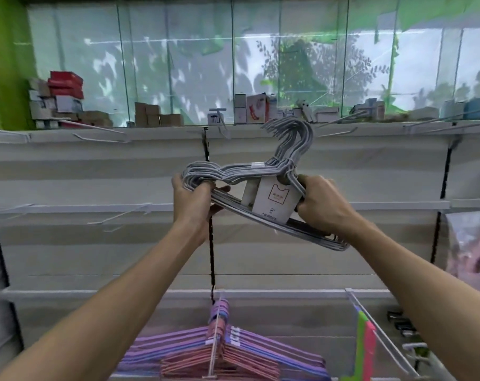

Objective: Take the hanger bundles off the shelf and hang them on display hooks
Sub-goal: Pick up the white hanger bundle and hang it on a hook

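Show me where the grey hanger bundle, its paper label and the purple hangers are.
grey hanger bundle (296, 144): head view, on its hook necks.
paper label (274, 200): head view, on its front face.
purple hangers (261, 342): head view, on the right shoulder.

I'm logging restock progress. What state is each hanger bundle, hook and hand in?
Grey hanger bundle: held up, tilted, not yet hung.
Left hand: gripping the bundle's left end.
Right hand: gripping its right side.
Pink and purple hanger bundles: hanging on a hook.
Wall hook: bare.
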Tool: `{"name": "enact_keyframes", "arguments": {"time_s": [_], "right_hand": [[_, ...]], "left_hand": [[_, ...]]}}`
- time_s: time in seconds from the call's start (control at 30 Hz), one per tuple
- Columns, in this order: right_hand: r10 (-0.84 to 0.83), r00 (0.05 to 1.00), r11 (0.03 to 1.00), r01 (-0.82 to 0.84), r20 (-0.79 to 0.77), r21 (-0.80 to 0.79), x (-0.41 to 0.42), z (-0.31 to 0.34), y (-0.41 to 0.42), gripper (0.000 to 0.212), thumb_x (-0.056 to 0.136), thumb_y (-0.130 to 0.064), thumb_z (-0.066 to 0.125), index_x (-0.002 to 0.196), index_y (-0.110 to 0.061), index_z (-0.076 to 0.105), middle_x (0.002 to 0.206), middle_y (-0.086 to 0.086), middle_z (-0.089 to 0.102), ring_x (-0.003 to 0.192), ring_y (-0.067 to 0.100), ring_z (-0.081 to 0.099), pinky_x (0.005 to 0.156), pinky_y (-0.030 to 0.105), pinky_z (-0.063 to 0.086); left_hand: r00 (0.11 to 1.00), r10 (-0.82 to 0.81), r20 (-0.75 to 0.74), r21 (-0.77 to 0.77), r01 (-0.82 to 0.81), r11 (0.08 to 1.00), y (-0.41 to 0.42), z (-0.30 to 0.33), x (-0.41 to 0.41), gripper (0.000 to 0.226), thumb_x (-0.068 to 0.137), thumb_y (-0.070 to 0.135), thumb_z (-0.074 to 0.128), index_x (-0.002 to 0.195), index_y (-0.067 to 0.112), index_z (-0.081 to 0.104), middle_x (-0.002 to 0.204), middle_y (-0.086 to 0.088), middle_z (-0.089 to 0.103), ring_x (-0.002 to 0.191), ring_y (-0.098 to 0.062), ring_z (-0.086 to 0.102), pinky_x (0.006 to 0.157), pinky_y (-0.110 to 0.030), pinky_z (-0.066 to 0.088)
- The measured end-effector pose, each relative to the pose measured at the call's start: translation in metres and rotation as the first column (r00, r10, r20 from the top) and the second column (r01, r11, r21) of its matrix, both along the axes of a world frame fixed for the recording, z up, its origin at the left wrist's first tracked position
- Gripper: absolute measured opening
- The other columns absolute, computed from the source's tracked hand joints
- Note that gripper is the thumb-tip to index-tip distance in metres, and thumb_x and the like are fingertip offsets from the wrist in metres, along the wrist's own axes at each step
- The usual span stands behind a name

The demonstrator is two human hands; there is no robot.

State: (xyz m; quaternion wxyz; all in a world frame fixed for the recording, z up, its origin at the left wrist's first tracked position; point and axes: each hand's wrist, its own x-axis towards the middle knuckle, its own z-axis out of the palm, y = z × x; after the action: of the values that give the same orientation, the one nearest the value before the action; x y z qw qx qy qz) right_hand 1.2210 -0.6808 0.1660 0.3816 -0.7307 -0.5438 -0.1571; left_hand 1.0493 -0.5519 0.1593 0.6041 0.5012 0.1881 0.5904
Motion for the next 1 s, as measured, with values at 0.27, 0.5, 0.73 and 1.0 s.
{"name": "enact_keyframes", "arguments": {"time_s": [0.27,0.5,0.73,1.0], "right_hand": [[-0.048,0.997,0.998,0.05,0.06,-0.039,0.006,0.036,0.045,0.023,0.085,0.003,0.049,0.096,-0.007,0.067,0.094,0.011,0.066,0.076,0.028,0.054,0.066,0.033,0.043],[-0.006,0.995,0.999,0.011,0.099,-0.053,0.046,0.05,0.095,0.022,0.083,0.004,0.051,0.091,-0.008,0.067,0.094,0.01,0.066,0.078,0.029,0.056,0.066,0.032,0.044],[0.067,0.988,0.996,-0.058,0.139,-0.066,0.089,0.067,0.154,0.021,0.085,0.004,0.051,0.096,-0.005,0.068,0.097,0.012,0.067,0.078,0.026,0.057,0.065,0.032,0.044],[0.104,0.971,0.99,-0.08,0.214,-0.116,0.108,0.087,0.208,0.024,0.083,0.003,0.055,0.101,-0.003,0.07,0.099,0.015,0.069,0.086,0.033,0.061,0.072,0.039,0.053]], "left_hand": [[0.999,-0.045,0.014,-0.018,0.045,0.999,0.049,0.019,0.005,0.057,0.093,-0.009,0.051,0.126,0.037,0.044,0.104,-0.014,0.066,0.081,-0.032,0.073,0.06,-0.043,0.06],[0.998,-0.046,0.05,-0.019,0.046,0.999,0.084,0.024,0.037,0.052,0.093,-0.01,0.047,0.101,0.042,0.048,0.103,-0.016,0.065,0.088,-0.035,0.07,0.059,-0.042,0.058],[0.994,0.033,0.1,-0.035,-0.03,0.999,0.128,0.033,0.071,0.053,0.094,-0.009,0.047,0.121,0.035,0.045,0.1,-0.016,0.063,0.086,-0.034,0.068,0.074,-0.054,0.06],[0.988,0.049,0.144,-0.082,-0.037,0.996,0.175,0.038,0.086,0.056,0.094,-0.011,0.044,0.131,0.031,0.043,0.09,-0.014,0.063,0.076,-0.031,0.068,0.066,-0.051,0.06]]}}
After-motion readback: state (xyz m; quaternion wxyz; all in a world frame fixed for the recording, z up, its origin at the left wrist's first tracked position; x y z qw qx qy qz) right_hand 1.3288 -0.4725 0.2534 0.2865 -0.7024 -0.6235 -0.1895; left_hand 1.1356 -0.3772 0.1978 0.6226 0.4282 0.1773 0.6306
